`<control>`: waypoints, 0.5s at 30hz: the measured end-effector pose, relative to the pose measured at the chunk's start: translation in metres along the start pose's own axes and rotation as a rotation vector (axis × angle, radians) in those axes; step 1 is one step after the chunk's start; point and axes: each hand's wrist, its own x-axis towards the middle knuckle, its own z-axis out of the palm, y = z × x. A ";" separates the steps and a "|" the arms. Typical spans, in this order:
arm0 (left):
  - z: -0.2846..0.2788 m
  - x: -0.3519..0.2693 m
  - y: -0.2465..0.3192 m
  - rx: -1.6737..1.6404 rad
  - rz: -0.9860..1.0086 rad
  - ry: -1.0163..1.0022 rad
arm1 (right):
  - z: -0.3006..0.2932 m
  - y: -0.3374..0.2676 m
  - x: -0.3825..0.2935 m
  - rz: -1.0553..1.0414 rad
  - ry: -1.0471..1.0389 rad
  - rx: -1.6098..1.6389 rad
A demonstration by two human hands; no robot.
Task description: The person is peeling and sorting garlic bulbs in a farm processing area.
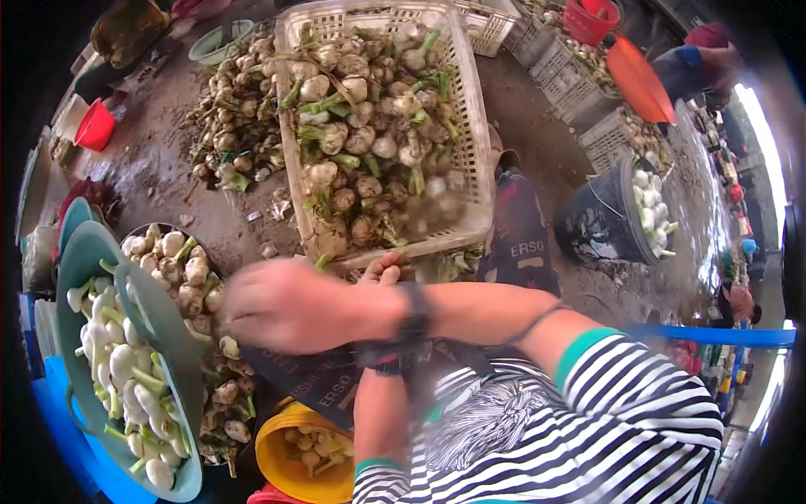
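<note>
My right hand [296, 309] is blurred, reaching across to the left over my left forearm. It looks closed, but whether anything is in it cannot be seen. Beyond the right wrist, the curled fingers of my left hand [387, 269] show at the near rim of a white plastic crate [428, 242]; the rest of that hand is hidden. Soil-stained garlic bulbs [362, 138] with cut green stems fill the crate. Left of my right hand, a green tub [69, 252] tilts, holding clean white garlic [123, 359]. Between them lie more unpeeled bulbs [195, 271].
A yellow bucket [271, 435] with garlic is below my right hand. Loose garlic [239, 94] is heaped left of the crate. A black bucket [592, 214] of white bulbs stands right. More crates [560, 82] and an orange basin [639, 82] sit farther back, near another person [699, 69].
</note>
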 end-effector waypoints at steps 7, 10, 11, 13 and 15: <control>0.021 0.007 -0.018 0.070 0.062 -0.003 | -0.211 0.058 -0.154 0.991 -0.001 -0.888; 0.020 0.009 -0.018 0.038 0.047 -0.024 | -0.221 0.096 -0.152 1.134 -0.352 -1.102; 0.020 0.011 -0.019 0.027 0.050 -0.017 | -0.219 0.108 -0.155 1.168 -0.505 -1.168; 0.017 0.013 -0.020 0.024 0.053 0.000 | -0.207 0.122 -0.170 1.252 -0.505 -1.159; 0.017 0.014 -0.022 0.035 0.040 0.010 | -0.195 0.124 -0.185 1.288 -0.514 -1.170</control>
